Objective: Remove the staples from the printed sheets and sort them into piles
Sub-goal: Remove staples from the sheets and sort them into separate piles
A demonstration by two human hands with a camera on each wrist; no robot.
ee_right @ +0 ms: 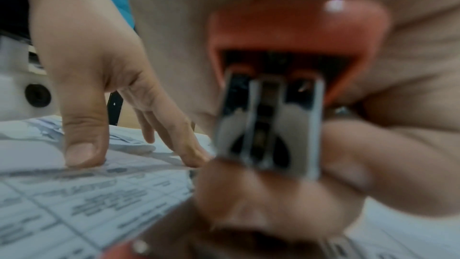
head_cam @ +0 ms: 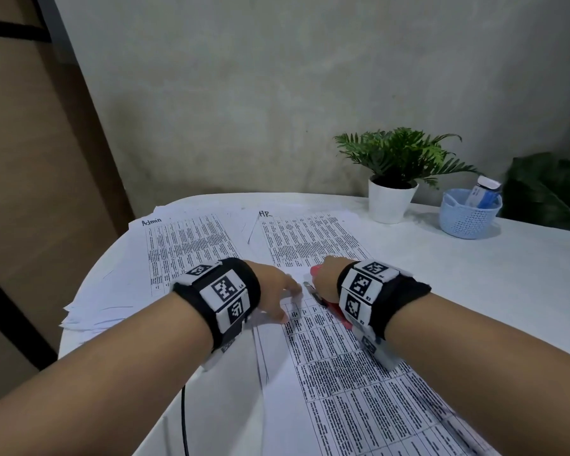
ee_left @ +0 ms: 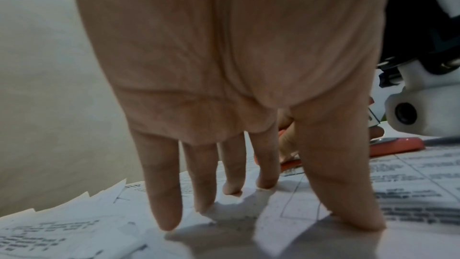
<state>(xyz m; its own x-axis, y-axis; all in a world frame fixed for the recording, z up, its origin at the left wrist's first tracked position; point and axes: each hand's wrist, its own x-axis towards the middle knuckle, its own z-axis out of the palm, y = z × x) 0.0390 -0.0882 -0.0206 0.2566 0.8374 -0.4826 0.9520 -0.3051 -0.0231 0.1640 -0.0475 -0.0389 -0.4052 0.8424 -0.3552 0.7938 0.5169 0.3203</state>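
Note:
A printed sheet set lies near me on the white table. My left hand presses its top edge with straight, spread fingers, thumb down on the paper. My right hand grips a red stapler at the sheets' top corner; its metal tail faces the right wrist camera. The red body shows beside my left thumb. No staple is visible. Two sorted piles lie beyond: one marked "Admin", one marked "HR".
A potted plant in a white pot and a blue basket with small items stand at the back right. Loose sheets hang over the table's left edge. A black cable runs down near me.

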